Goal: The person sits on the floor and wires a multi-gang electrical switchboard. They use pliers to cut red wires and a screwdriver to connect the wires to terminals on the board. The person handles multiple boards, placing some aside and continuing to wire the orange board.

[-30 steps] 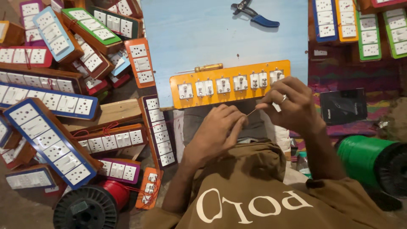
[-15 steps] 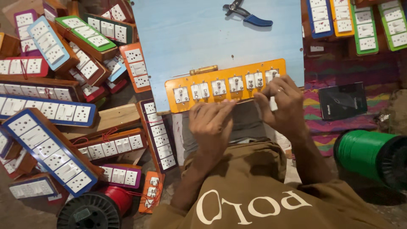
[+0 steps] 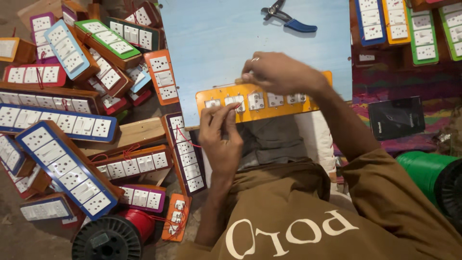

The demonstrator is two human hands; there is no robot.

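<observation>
A long orange switch panel [image 3: 262, 108] with several white switches and sockets lies across my lap, at the near edge of a pale blue board [image 3: 216, 43]. My left hand [image 3: 219, 137] is at the panel's near left edge, thumb and fingers pinched on something thin like a wire. My right hand [image 3: 284, 74] lies over the panel's far edge with a ring on one finger. Its fingers curl on the handle end of a slim tool [image 3: 226, 84] lying along that edge. The palm hides part of the panel.
Blue-handled pliers [image 3: 288, 21] lie at the board's far side. Many wooden switch boxes with coloured faces [image 3: 67, 159] are heaped on the left, and more stand at the top right [image 3: 399, 29]. A red wire spool [image 3: 113, 236], a green spool [image 3: 428, 175] and a black case [image 3: 397, 118] lie nearby.
My right hand has moved left and away, from the panel's right end to its far edge. My left hand slid to the near left edge. The view has shifted.
</observation>
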